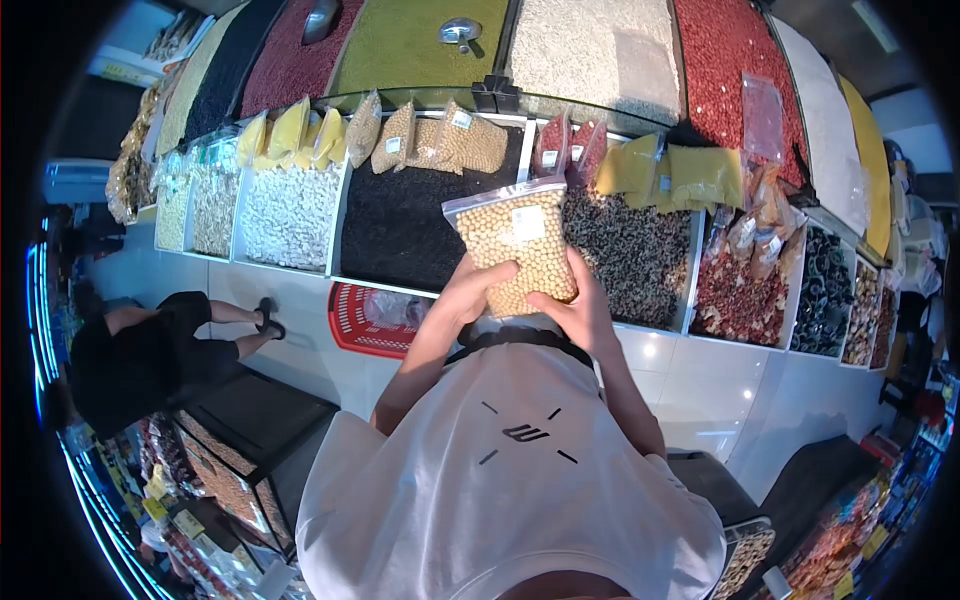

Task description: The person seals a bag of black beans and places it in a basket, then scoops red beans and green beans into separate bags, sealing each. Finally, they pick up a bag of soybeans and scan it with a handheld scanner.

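A clear zip bag of soybeans (pixel 485 240) with a white label is held upright in front of my chest. My left hand (pixel 480 292) grips its lower left side, thumb across the front. On the lower right, my right hand (pixel 580 308) is closed round the bag, its thumb also on the front. The fingers behind the bag are hidden. Beyond it, more bags of soybeans (pixel 470 143) lie along the back of a bin of black grains (pixel 400 220).
Bags of yellow grain (pixel 705 177) and red beans (pixel 552 145) line the bins. A metal scoop (pixel 460 32) rests on green beans (pixel 390 50). A red basket (pixel 350 335) stands on the floor below the counter. A person in black (pixel 150 350) is at the left.
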Demonstrator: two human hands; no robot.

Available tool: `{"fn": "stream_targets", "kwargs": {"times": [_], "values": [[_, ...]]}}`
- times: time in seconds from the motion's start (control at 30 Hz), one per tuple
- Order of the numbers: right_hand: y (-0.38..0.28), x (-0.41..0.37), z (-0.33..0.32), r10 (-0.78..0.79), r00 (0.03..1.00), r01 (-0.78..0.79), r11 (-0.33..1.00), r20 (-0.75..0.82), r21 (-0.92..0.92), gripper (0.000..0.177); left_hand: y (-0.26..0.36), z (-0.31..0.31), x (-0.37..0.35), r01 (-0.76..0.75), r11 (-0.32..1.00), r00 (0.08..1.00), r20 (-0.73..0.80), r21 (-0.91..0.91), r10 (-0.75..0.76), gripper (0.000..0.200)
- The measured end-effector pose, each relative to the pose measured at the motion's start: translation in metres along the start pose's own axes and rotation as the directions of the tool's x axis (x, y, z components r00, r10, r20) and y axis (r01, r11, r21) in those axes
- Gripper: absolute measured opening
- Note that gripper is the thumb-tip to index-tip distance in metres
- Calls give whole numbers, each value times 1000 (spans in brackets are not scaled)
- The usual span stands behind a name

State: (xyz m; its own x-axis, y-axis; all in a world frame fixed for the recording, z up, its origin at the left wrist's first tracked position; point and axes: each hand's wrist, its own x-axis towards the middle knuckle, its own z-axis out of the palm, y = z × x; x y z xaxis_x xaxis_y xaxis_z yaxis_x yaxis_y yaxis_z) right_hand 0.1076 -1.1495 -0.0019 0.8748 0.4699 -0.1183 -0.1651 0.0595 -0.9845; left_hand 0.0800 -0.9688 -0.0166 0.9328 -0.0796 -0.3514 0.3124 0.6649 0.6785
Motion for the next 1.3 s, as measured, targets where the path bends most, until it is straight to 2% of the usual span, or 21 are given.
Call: {"fn": "stream_targets", "kwargs": {"times": [0.03, 0.07, 0.1, 0.13, 0.17, 0.23, 0.37, 0.4, 0.47, 0.57, 0.63, 0.7, 0.77, 0.8, 0.93, 0.97, 1.0, 1.03, 1.13, 1.2, 1.3], "values": [[0, -5, -7, 37, 999, -37, 999, 12, -29, 63, -7, -1, 0, -5, 999, 1000, -29, -45, 4, 58], [-2, -12, -17, 96, 995, -100, 983, 36, 156, 54, -12, -5, -2, 8, 989, 1000, 4, -149, -7, 57], [16, -20, -30, 66, 998, -65, 993, -9, 95, 36, -17, -13, -5, 46, 990, 999, 12, -131, -45, 57], [26, -28, -53, 212, 977, -214, 957, 28, 195, 29, -20, -25, -8, 53, 983, 998, -9, -177, -55, 57], [37, -41, -78, 343, 935, -353, 891, 84, 287, 30, -20, -35, -10, 55, 973, 997, -32, -224, -63, 57], [86, -74, -109, 513, 855, -486, 845, -80, 223, 41, -16, -51, -17, 15, 986, 996, -82, -165, -29, 57], [228, -146, -143, 819, 499, -866, 484, -283, -124, 55, -8, -67, -35, 35, 996, 985, -167, -82, -49, 56], [251, -154, -132, 825, 490, -870, 485, -281, -94, 55, -8, -67, -38, 34, 995, 975, -214, -92, -53, 56], [287, -164, -114, 902, 277, -923, 346, -331, 169, 65, -9, -65, -41, 46, 995, 968, -243, -86, -65, 56], [346, -161, -86, 928, 257, -818, 358, -271, 451, 73, -8, -55, -45, 99, 995, 963, -250, -28, -103, 55], [368, -149, -74, 883, 382, -757, 469, -274, 455, 80, -9, -49, -46, 98, 995, 948, -307, 20, -87, 55], [387, -135, -62, 901, 317, -752, 430, -297, 500, 84, -8, -45, -48, 146, 989, 967, -217, 24, -137, 56], [456, -129, -52, 786, 186, -823, 452, -589, 343, 76, -10, -46, -49, 131, 991, 965, -236, 41, -118, 57], [468, -133, -50, 750, 236, -867, 450, -618, 215, 53, -11, -48, -51, 136, 990, 964, -237, 34, -124, 57], [469, -160, -49, 703, 382, -896, 441, -600, -54, 27, -9, -61, -61, 208, 976, 943, -276, 58, -185, 58], [451, -163, -48, 668, 455, -869, 478, -589, -129, 24, -9, -63, -62, 255, 963, 926, -306, 82, -220, 59], [431, -166, -50, 842, 102, -810, 379, -530, 447, 26, -10, -65, -63, 282, 955, 911, -338, 93, -236, 61], [434, -176, -53, 845, 103, -796, 387, -525, 466, 26, -12, -64, -63, 302, 948, 907, -334, 95, -256, 61], [376, -201, -71, 847, 115, -848, 357, -520, 393, 26, -20, -62, -60, 307, 939, 923, -288, 156, -254, 70], [342, -225, -80, 860, 333, -782, 481, -386, 397, 24, -23, -61, -58, 318, 944, 931, -213, 84, -295, 69], [239, -237, -101, 862, 411, -800, 497, -297, 335, 23, -30, -65, -51, 336, 941, 941, -35, -45, -338, 71]]}}
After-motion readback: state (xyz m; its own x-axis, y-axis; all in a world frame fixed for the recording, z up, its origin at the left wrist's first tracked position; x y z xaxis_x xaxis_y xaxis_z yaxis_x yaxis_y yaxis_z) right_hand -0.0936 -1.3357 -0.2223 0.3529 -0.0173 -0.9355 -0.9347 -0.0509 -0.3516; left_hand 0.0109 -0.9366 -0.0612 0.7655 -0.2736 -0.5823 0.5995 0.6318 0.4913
